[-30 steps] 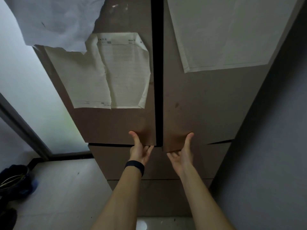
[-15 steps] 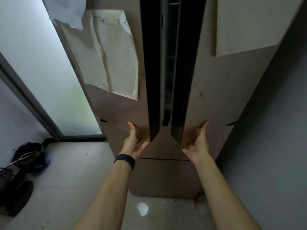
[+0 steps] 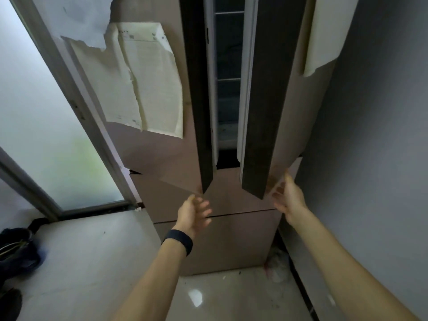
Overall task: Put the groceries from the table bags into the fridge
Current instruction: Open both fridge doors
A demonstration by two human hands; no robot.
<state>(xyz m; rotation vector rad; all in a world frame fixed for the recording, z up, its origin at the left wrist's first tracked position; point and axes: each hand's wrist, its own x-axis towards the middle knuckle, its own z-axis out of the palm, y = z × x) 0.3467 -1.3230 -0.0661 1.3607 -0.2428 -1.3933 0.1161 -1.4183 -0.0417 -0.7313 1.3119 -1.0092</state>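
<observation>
The fridge (image 3: 231, 239) is standing upright straight ahead, filling the frame from 12 o'clock down to the centre, with its two upper doors hanging partly ajar. The left door (image 3: 162, 158) is angling out toward 10 o'clock, and the right door (image 3: 289, 126) is angling out toward 2 o'clock. Between their dark inner edges a narrow gap is showing pale shelves (image 3: 229, 79) inside; what is sitting on them cannot be told. No groceries or bags are showing in this view.

The left hand (image 3: 193, 213) is hovering just under the bottom corner of the left door, at about 7 o'clock from that corner, with its fingers (image 3: 205, 208) spread loosely and holding nothing; whether they are touching the door cannot be told. A dark band (image 3: 179, 240) is circling that wrist. The right hand (image 3: 288, 198) is lying against the lower edge of the right door at 4 o'clock from the gap, its fingers (image 3: 278, 191) curling under the edge and the thumb resting on the door's face.

Creased paper sheets (image 3: 148, 84) are clinging to the left door, and another sheet (image 3: 328, 31) is peeling on the right door. A dark bundle (image 3: 18, 251) is lying on the floor (image 3: 92, 262) at 8 o'clock.
</observation>
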